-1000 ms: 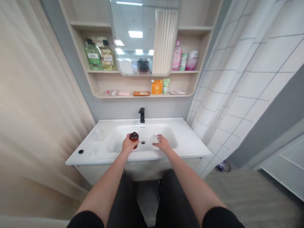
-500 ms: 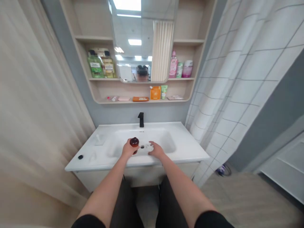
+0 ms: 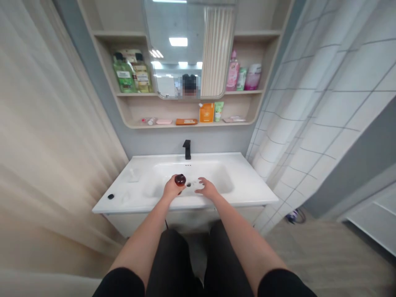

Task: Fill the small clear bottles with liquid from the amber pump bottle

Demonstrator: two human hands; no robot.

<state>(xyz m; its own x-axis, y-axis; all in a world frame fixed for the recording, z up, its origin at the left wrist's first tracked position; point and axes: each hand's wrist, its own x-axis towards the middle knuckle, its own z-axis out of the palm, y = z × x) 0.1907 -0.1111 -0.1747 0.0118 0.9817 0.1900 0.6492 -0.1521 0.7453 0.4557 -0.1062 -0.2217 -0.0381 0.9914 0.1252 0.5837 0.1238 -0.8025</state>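
My left hand [image 3: 172, 187] is wrapped round a dark red-brown bottle [image 3: 180, 180] with a rounded top, held over the front of the white sink [image 3: 216, 175]. My right hand [image 3: 208, 189] hovers over the basin to the right, thumb and fingers curved apart with nothing gripped between them. Between the two hands the dark drain hole [image 3: 188, 185] shows, with a faint whitish patch beside it that I cannot make out. The bottle's lower part is hidden by my left hand.
A black tap [image 3: 187, 149] stands behind the basin. On the left counter lie a small black round cap [image 3: 110, 196] and a clear, whitish object [image 3: 133, 176]. Above, a mirror cabinet [image 3: 185, 125] holds a green bottle [image 3: 124, 74], an orange pouch [image 3: 206, 112] and a pink bottle [image 3: 232, 73].
The view has tilted down and shifted slightly. My left hand still holds the bottle. The fingers of my right hand look more spread, a little farther from the whitish patch.
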